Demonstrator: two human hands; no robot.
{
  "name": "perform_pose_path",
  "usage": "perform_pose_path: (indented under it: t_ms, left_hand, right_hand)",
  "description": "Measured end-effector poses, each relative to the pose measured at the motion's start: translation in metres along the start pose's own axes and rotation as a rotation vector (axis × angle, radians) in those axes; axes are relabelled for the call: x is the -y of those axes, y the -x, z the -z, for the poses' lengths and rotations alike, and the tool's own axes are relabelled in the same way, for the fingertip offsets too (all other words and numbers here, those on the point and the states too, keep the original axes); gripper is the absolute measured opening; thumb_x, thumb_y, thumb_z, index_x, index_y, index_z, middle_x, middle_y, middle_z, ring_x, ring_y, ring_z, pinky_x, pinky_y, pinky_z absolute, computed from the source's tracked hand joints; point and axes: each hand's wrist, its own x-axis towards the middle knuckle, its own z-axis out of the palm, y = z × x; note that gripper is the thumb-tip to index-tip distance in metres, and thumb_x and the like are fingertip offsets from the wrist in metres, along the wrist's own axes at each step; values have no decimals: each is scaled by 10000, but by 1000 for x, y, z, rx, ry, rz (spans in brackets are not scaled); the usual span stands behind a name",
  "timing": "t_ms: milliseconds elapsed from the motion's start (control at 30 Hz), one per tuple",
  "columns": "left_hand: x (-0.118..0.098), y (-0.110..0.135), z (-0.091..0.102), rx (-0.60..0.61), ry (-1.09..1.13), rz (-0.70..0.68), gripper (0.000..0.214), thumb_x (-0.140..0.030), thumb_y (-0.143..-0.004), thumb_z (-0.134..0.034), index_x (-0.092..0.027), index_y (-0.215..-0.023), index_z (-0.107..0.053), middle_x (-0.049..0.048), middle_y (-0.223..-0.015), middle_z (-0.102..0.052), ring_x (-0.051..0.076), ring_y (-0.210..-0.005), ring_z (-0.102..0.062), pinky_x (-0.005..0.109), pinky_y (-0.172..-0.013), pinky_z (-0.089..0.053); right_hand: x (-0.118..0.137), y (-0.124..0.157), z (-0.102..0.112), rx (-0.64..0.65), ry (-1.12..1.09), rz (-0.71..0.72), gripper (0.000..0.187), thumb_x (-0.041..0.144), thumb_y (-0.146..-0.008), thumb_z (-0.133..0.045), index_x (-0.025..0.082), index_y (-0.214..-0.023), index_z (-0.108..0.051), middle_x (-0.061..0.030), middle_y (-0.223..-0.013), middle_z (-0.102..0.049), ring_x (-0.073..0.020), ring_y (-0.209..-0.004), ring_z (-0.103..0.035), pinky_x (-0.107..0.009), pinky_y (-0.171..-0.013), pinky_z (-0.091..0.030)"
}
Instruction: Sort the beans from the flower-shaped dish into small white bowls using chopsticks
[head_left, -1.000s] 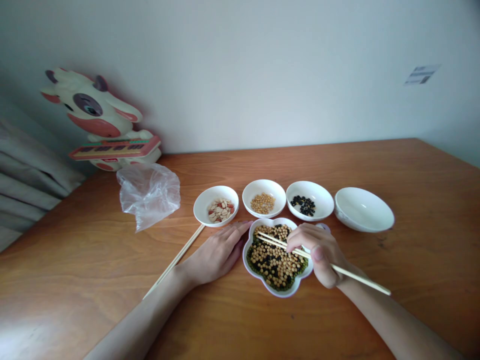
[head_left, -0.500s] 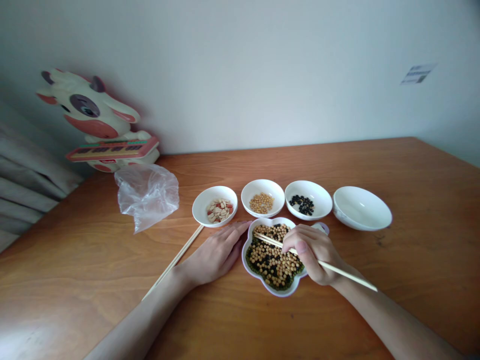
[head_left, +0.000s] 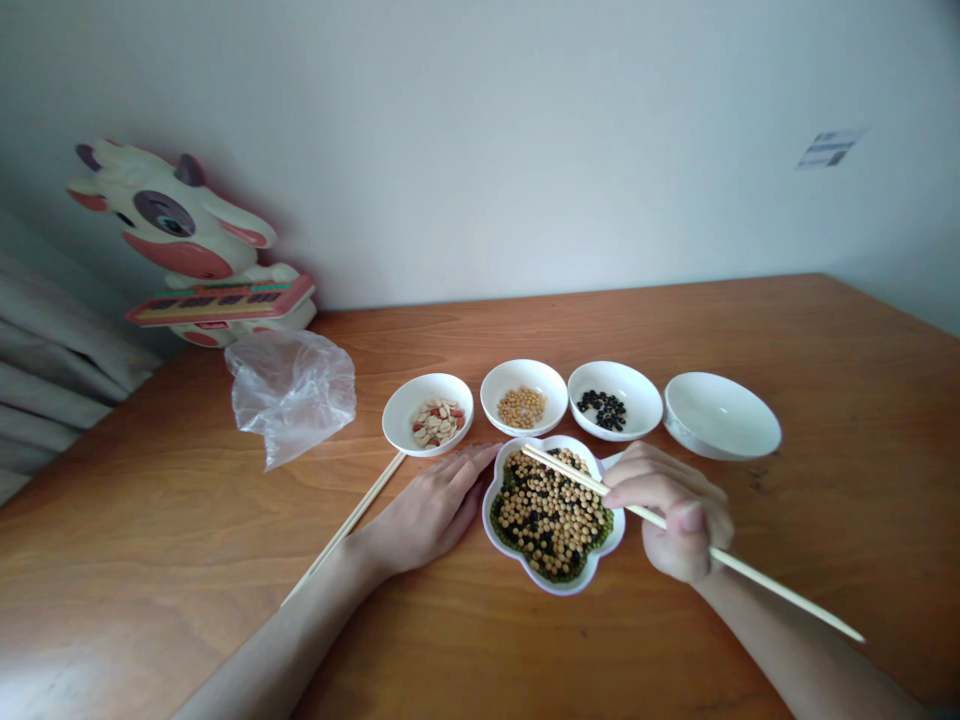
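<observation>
A flower-shaped bowl (head_left: 540, 582) with a pale purple rim holds yellow beans, black beans and small green beans mixed together. My left hand (head_left: 431, 505) lies flat on the table, its fingertips against the bowl's left rim. In my right hand (head_left: 675, 510), closed over the bowl's right side, are wooden chopsticks (head_left: 787, 592). Their tips reach over the upper left of the beans and lie close together. I cannot make out a bean between them. My right hand hides part of the bowl's right end.
Behind stand four white bowls: one with pale and reddish flat seeds (head_left: 427, 445), one with yellow beans (head_left: 491, 415), one with black beans (head_left: 652, 410), and an empty one (head_left: 724, 440). More chopsticks (head_left: 345, 525), a plastic bag (head_left: 292, 395) and a cow toy keyboard (head_left: 217, 300) are leftward.
My right hand has shifted right, drawing the chopsticks back with it. Their tips now sit slightly higher over the bowl. My left hand stays in place at the rim.
</observation>
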Motion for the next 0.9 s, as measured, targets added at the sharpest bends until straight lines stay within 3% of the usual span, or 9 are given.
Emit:
perform_pose_path:
  t_ms: [67,167,267,567,767,900]
  left_hand:
    - [1,0,0,1,-6,-5,582,-180,-1064,-462,-229,-1624,-309,117,-1608,-474,255,-1474,-489,469,-1246,-438]
    - [1,0,0,-3,-9,-8,585,-178,-1062,-465,-232,-1623,-309,116,-1606,-478,257,-1470,-494,477,-1240,-448]
    - [0,0,1,-4,-12,0,590,-175,-1059,-469,-243,-1624,-313,109,-1595,-493,254,-1454,-514,469,-1223,-471]
    - [3,3,-2,4,-28,-10,601,-177,-1064,-462,-234,-1636,-283,118,-1618,-460,260,-1477,-484,478,-1236,-451]
    - [0,0,1,14,-13,1,577,-180,-1066,-465,-235,-1619,-308,113,-1608,-473,254,-1471,-490,467,-1239,-448]
    - [-2,-1,1,8,6,12,560,-182,-1069,-455,-239,-1609,-321,105,-1588,-499,248,-1453,-511,456,-1230,-460]
  right_hand:
    - [-2,-3,1,-110,10,4,553,423,-1105,-311,206,-902,-777,-96,-773,-718,-250,-692,-660,-434,-650,-505]
    - [-7,-8,-1,-186,59,-140,550,458,-1102,-309,218,-916,-767,-107,-828,-712,-273,-797,-676,-444,-697,-518]
    - [-13,-10,-1,-178,89,-270,558,517,-1091,-311,214,-907,-742,-109,-874,-703,-274,-855,-675,-433,-721,-519]
    - [-12,-12,18,-164,65,-255,605,505,-1102,-270,214,-856,-740,-94,-834,-694,-255,-809,-652,-399,-663,-472]
    - [-9,-9,15,67,-10,-304,650,547,-1096,-263,198,-805,-729,-81,-777,-690,-224,-719,-641,-379,-644,-452]
    - [-4,-7,5,201,-1,-371,628,561,-1094,-266,200,-822,-703,-68,-782,-686,-217,-740,-639,-379,-715,-460]
